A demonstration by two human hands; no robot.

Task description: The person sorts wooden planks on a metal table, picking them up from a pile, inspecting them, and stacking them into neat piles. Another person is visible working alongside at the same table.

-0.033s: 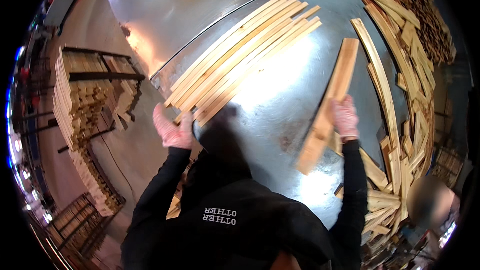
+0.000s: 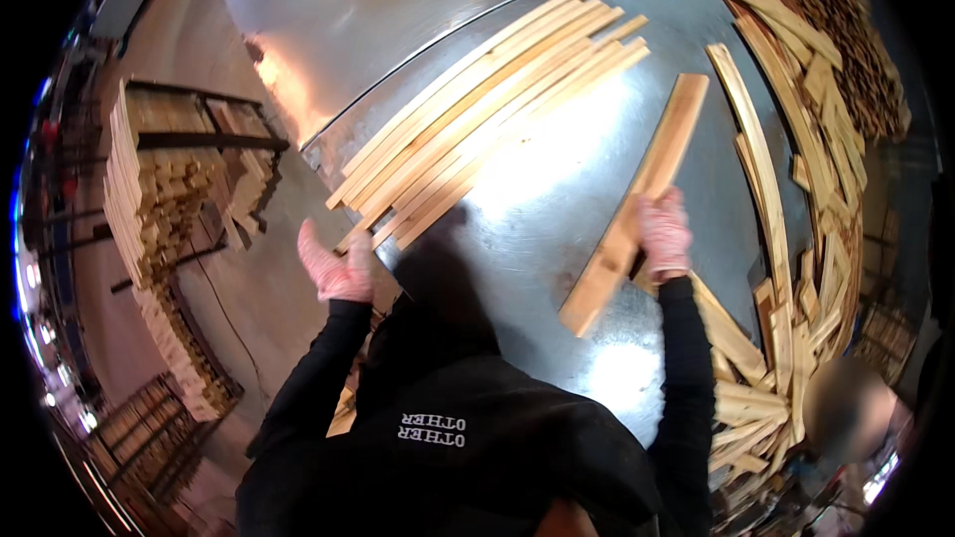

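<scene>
Between the row of slats (image 2: 487, 114) and the slanting board (image 2: 652, 179) in the right hand (image 2: 665, 234), the bench (image 2: 537, 259) offers a broad open lane. A narrower gap runs between that board and the long lath (image 2: 751, 159) to its right; beyond, jumbled offcuts (image 2: 831, 129) block the way. The left hand (image 2: 338, 264) crowds the slats' near ends.

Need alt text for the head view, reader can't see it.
The right gloved hand grips a wooden board at a metal table; the left gloved hand, open, is beside the near ends of parallel wooden strips. More boards lie to the right.
</scene>
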